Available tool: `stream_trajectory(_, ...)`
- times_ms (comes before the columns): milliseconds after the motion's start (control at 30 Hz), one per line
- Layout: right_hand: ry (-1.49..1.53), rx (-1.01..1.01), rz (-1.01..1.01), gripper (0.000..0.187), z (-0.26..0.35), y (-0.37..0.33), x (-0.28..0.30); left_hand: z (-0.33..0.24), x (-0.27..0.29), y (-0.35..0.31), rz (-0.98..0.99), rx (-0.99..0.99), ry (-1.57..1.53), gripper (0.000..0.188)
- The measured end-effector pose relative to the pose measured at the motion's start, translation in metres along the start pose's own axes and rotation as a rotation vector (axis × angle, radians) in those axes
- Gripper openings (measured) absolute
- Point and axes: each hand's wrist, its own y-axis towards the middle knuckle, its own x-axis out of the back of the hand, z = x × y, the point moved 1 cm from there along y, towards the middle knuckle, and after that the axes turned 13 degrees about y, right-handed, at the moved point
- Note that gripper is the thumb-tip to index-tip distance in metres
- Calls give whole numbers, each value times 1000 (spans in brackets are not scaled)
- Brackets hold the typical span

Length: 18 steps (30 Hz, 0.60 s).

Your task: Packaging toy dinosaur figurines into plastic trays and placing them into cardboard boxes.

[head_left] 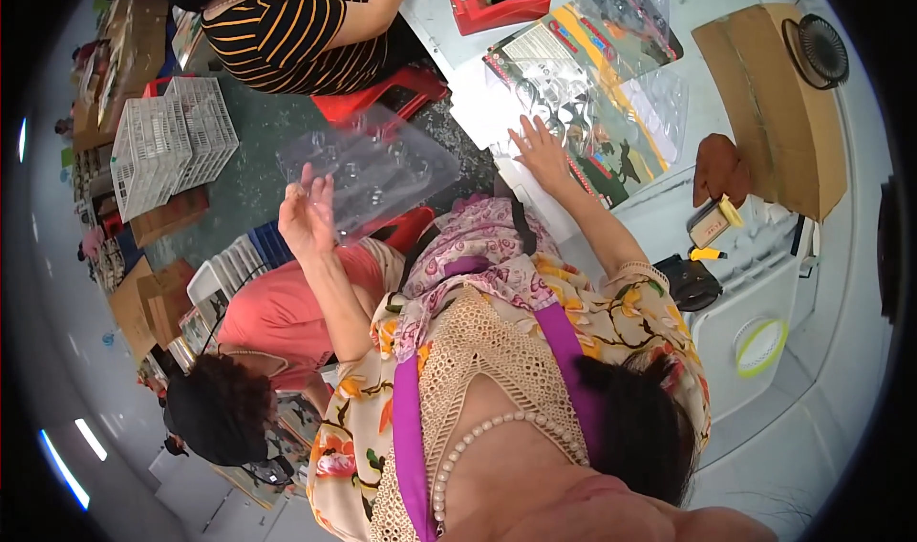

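Observation:
My left hand (309, 215) is raised off to the left of the table, fingers curled at the edge of a clear molded plastic blister tray (392, 165). The tray hangs tilted in the air, its far edge blurred. My right hand (546, 157) lies with fingers spread at the table's near left edge, touching the margin of a colorful printed card (626, 165). On the card and beside it lie clear plastic blister pieces (564, 88). Another clear blister pack (626, 12) with dark contents rests at the far end of the printed cards.
A red tape dispenser (501, 5) stands at the table's far side. To the right are a cardboard piece (764, 112), a small dark fan (821, 52) and a brown cloth (720, 168). One person (296, 298) in pink is close on my left; another (287, 36) wears stripes. White crates (177, 141) stand on the floor.

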Motion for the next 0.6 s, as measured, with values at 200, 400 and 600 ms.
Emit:
stream_trajectory(200, 9, 183, -57, 41, 13, 0, 24, -9, -97, 65, 418, -46, 222, 10)
stream_trajectory(400, 318, 3, -516, 41, 45, 26, 132, -3, -120, 97, 499, -88, 132, 13)
stream_trajectory(600, 611, -123, -690, 43, 67, 21, 176, 34, -93, 85, 279, -56, 177, 12)
